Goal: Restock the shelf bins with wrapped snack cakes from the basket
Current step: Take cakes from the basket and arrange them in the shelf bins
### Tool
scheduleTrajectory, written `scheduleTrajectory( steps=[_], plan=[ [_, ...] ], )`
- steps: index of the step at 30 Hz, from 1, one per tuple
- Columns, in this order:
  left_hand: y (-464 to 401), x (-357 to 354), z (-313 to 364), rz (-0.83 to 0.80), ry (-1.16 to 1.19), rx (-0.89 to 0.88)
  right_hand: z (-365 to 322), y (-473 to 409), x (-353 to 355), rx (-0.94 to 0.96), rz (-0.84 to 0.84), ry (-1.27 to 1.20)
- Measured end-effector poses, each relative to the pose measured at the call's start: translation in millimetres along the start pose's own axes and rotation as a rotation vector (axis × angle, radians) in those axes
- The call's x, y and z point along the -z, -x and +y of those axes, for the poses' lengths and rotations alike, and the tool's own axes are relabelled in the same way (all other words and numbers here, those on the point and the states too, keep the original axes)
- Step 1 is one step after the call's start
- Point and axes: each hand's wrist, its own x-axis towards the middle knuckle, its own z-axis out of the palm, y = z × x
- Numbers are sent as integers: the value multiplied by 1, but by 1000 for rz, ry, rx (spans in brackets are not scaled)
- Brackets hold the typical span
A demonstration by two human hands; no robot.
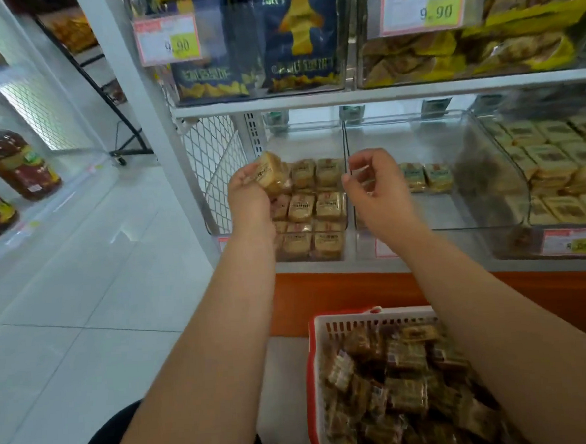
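Note:
My left hand (248, 193) grips one wrapped snack cake (270, 171) and holds it tilted over the back left of the left clear bin (342, 143). Rows of the same tan cakes (313, 207) fill that bin. My right hand (374, 179) hovers with curled fingers at the divider between the left bin and the middle bin (455, 208). A bit of tan wrapper shows under its fingers; whether the hand holds it is unclear. Two cakes (426, 176) lie in the middle bin. The red and white basket (313, 375), full of dark wrapped cakes (408, 383), sits below my arms.
The right bin (518, 173) is stacked with yellowish packets. The upper shelf (345, 96) carries chip bags and price tags. An orange base panel (340, 294) runs under the bins. Oil bottles (13, 163) stand on a shelf at left, across a white tiled floor.

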Motion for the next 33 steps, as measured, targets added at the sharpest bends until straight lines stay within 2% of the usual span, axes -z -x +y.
scheduleTrajectory(
  steps=[3,6,9,11,15,17,21,23,28,33],
  plan=[
    [-40,-5,14,-15,-63,79,18,-10,-14,8,-3,19],
    [-82,-13,19,-92,-346,22,38,-4,-25,64,-12,92],
    [-123,-22,11,-73,-661,-137,51,2,-30,105,-39,174],
    [-147,-24,2,3,-939,-292,53,3,-31,117,-48,219],
    [-178,-19,-31,-16,-1548,-629,58,4,-28,172,-8,212],
    [-184,-13,-45,21,-1717,-720,58,5,-27,158,-8,191],
    [-182,-10,-58,41,-1860,-680,59,6,-24,173,-10,157],
    [-186,-11,-55,1,-1945,-613,59,6,-23,178,-20,120],
    [-199,-6,-54,-312,-1893,-495,60,5,-23,178,-17,91],
    [-198,2,-50,-318,-1919,-632,60,6,-24,173,-23,79]
  ],
)
